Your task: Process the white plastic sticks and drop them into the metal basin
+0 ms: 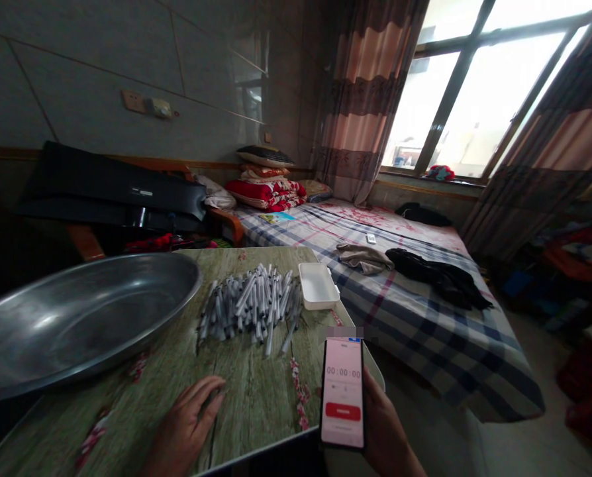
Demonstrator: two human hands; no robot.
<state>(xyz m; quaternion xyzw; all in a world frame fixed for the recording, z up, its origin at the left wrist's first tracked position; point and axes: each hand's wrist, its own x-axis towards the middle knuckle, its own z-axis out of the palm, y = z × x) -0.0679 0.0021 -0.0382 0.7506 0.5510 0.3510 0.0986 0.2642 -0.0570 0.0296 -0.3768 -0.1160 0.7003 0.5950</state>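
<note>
My right hand [383,421] grips a smartphone [343,394] upright near the table's front right corner. Its screen shows a timer at 00:00:00 and a red button. My left hand [191,417] rests on the green wood-patterned table [256,397], fingers loosely bent and thumb apart, with nothing in it. Beyond both hands lies a heap of slim, whitish, pen-like tubes [256,301], some with dark ends; their exact kind is unclear. Right of the heap sits a white plastic box [318,285] without a lid, its inside bare.
A large metal basin [122,311] takes up the table's left side. Behind the table is a dark, long panel-like object [122,189]. To the right stands a bed [400,318] with a plaid sheet, dark clothing [440,278] and folded bedding [266,192].
</note>
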